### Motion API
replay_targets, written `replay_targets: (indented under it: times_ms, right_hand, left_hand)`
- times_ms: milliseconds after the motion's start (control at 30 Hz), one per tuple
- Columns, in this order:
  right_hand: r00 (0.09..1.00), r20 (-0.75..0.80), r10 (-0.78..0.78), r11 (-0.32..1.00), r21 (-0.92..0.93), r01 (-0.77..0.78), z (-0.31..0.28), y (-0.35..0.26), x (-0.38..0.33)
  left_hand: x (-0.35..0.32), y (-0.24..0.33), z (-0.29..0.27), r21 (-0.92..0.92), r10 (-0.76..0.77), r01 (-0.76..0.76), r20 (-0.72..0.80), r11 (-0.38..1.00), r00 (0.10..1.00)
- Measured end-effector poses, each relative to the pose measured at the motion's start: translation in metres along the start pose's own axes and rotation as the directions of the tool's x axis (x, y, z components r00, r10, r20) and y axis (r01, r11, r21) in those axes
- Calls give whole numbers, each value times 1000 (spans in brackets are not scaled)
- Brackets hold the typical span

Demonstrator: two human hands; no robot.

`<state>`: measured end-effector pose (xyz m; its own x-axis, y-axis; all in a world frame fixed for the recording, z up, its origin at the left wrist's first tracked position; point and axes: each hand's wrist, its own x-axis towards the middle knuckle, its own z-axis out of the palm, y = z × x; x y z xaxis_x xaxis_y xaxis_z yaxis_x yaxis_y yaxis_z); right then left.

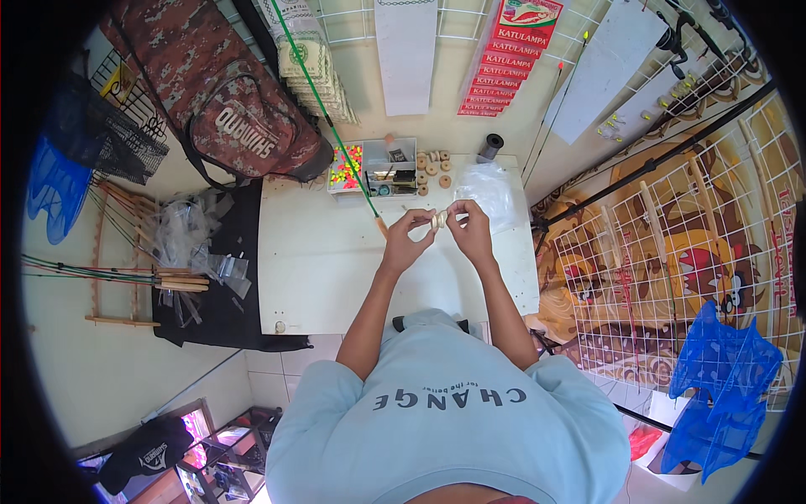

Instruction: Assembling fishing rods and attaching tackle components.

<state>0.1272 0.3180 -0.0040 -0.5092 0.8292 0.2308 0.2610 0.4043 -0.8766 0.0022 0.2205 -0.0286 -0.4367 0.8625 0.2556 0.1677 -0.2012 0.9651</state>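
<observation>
Over the middle of the white table, my left hand and my right hand meet, fingers closed on a small pale spool. Each hand pinches one side of it; any line on it is too fine to make out. Just left of my left hand stands a thin green fishing rod, its wooden handle low and its tip up past the wall. Beyond my hands, several small wooden spools sit beside a white divided box with bright red and yellow pieces in one compartment.
Clear plastic bags and a dark roll lie at the table's back right. A camouflage rod bag leans at the back left. More rods with wooden handles rest on black cloth at left. A white wire rack stands right.
</observation>
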Motion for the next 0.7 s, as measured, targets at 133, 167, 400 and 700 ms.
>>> replay_targets:
  times_ms: [133,167,400,700]
  right_hand:
    - [1000,-15,-20,1000,2,20,3,2,-1]
    - [1000,-20,3,1000,29,-2,4,3,-1]
    - [998,-6,62,991,121,-61,5,14,-2]
    - [985,171,27,954,289,-76,1,5,-4]
  left_hand:
    - [0,-4,-2,-93,-13,10,-33,996,999]
    - [0,-5,-2,-93,-14,10,-34,996,999]
    - [-1,-8,-2,-93,-44,49,60,994,997]
    - [-1,11,-9,14,10,-10,36,1000,999]
